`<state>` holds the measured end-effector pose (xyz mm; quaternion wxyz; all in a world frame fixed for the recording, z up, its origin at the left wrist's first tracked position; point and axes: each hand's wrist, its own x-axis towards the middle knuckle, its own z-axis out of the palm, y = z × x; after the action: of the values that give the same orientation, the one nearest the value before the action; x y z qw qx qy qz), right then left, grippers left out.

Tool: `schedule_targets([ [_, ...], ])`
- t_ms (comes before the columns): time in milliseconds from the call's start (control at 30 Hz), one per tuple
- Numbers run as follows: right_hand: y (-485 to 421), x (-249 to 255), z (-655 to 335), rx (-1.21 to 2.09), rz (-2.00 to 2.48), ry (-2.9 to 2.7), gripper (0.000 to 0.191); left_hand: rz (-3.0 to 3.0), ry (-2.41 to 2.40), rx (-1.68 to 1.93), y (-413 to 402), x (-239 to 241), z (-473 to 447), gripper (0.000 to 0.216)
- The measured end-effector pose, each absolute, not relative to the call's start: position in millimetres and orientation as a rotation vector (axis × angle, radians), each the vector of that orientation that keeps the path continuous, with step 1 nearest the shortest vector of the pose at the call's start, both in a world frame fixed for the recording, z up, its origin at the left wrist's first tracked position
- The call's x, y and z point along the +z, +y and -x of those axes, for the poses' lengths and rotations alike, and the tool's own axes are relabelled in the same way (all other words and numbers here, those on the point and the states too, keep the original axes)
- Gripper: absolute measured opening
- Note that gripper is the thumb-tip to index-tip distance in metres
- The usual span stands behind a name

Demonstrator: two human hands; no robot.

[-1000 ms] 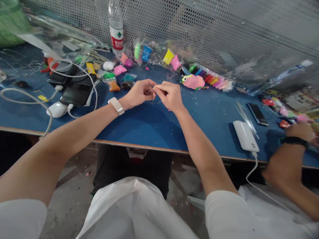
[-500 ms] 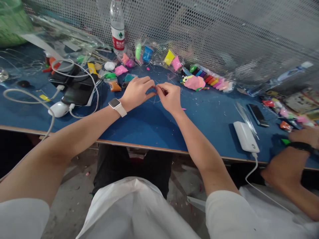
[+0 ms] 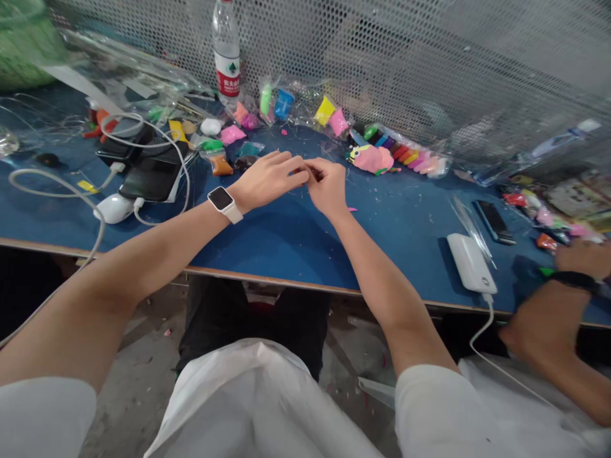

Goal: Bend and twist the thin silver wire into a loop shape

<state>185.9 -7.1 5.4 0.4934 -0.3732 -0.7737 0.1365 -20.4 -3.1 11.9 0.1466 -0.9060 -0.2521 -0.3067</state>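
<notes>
Over the blue tabletop, my left hand meets my right hand at the fingertips. The left fingers lie together and reach into the right grip. My right hand is curled into a pinch, with a small dark bit showing between thumb and fingers, too hidden to name. Left of my left hand are a bag of orange clay and a bag of dark clay. Beyond my right hand lies a pink clay figure with a yellow head and one eye.
Clay packets in several colours line the mesh panel, near a water bottle. Phones, cables and a white mouse-shaped device lie left. A power bank, another phone and a co-worker's arm are right.
My left fingers have shifted slightly right and closed in against my right fingertips, narrowing the gap by the left thumb. My right hand has barely moved.
</notes>
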Motion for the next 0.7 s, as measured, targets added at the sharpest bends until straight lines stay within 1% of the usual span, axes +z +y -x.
schedule_targets([
  [133,-8.9,6.1,-184.3,0.402,0.888,-1.85,0.042,2.525,-0.63,-0.809,-3.3,13.4,23.5,0.043],
  [300,-9.1,5.7,-182.4,0.529,0.891,-1.809,0.039,2.588,-0.578,-0.806,-4.2,17.1,27.9,0.043],
  [533,-4.0,0.6,-183.9,0.562,0.912,-1.788,0.048,2.591,-0.598,-0.733,-6.3,15.5,26.4,0.041],
  [700,-6.0,-0.6,-182.5,0.495,0.894,-1.81,0.055,2.637,-0.719,-0.868,-7.4,16.2,25.7,0.04],
])
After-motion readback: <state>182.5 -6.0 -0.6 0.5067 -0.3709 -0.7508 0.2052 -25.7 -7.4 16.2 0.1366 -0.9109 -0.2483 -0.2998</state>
